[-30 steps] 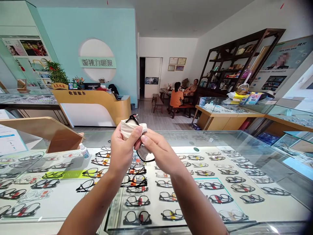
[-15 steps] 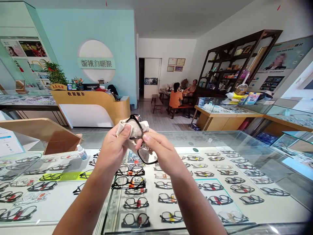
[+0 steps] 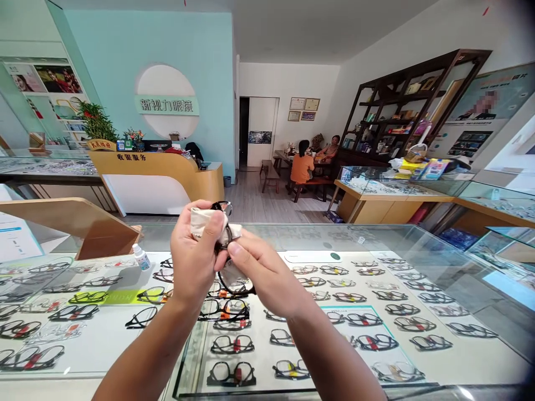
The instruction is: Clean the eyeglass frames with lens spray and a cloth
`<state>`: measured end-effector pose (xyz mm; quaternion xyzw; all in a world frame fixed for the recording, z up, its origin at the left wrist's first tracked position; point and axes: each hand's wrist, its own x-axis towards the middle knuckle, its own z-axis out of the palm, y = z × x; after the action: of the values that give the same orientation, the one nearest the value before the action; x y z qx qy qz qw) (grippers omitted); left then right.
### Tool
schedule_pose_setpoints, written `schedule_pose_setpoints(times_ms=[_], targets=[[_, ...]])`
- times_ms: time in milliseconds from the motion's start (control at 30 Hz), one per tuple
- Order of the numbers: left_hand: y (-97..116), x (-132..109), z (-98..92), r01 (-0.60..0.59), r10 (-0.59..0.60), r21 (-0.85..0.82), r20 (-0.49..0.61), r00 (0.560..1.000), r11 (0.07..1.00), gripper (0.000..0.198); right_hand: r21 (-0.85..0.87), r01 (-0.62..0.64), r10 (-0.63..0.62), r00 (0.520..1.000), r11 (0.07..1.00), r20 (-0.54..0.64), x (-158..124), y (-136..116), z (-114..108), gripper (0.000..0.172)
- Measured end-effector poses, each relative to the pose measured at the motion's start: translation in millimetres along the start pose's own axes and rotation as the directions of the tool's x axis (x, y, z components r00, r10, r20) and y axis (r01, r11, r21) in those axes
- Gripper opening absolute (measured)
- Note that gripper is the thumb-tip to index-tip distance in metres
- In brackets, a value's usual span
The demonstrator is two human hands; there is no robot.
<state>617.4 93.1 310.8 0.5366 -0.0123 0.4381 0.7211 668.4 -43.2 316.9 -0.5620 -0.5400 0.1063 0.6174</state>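
Note:
A dark-framed pair of eyeglasses [image 3: 225,239] is held up between both hands above the glass display case. My left hand [image 3: 194,253] is closed around a cream cleaning cloth [image 3: 203,221], its thumb pressing the cloth against one part of the glasses. With thumb and fingers my right hand [image 3: 259,267] pinches the frame near its middle. One lens [image 3: 234,278] hangs below the hands, over the case. The other end of the frame sticks up past the cloth. Folds of cloth and my fingers hide part of the frame.
Rows of eyeglasses [image 3: 349,297] lie inside the glass display case [image 3: 463,362] below. A small white spray bottle [image 3: 141,258] stands left of my hands, by a wooden stand [image 3: 71,217]. Beyond are a service counter [image 3: 154,189] and two people seated at a table, one in orange [image 3: 301,167].
Both hands have shifted slightly left with the glasses and cloth. My left thumb now covers more of the upper part, and the frame is turned more edge-on.

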Motion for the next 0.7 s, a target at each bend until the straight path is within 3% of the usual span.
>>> schedule_pose_setpoints(times_ms=[200, 300, 433, 567, 700], targets=[[-1, 12, -0.9, 0.076, -0.074, -0.035, 0.053, 0.996, 0.996, 0.054, -0.085, -0.039, 0.027, 0.990, 0.996, -0.139, 2, 2, -10, 0.041], [2, 20, -6.2, 0.029, -0.030, -0.065, -0.027, 0.999, 0.997, 0.050, -0.088, -0.010, -0.009, 0.978, 0.996, -0.210, 0, 0, -20, 0.041], [8, 30, -17.6, -0.036, 0.020, -0.122, -0.127, 0.992, 0.992, 0.036, -0.107, 0.040, -0.078, 0.923, 0.993, -0.376, -2, 0, -34, 0.041], [14, 31, -21.3, 0.076, -0.069, -0.147, 0.051, 0.996, 0.986, 0.029, -0.052, 0.027, -0.045, 0.920, 0.998, -0.390, -2, 3, -42, 0.041], [19, 26, -16.2, 0.132, -0.092, -0.148, 0.248, 0.964, 0.980, 0.031, -0.026, -0.014, 0.004, 0.945, 1.000, -0.328, -4, 0, -40, 0.043]])
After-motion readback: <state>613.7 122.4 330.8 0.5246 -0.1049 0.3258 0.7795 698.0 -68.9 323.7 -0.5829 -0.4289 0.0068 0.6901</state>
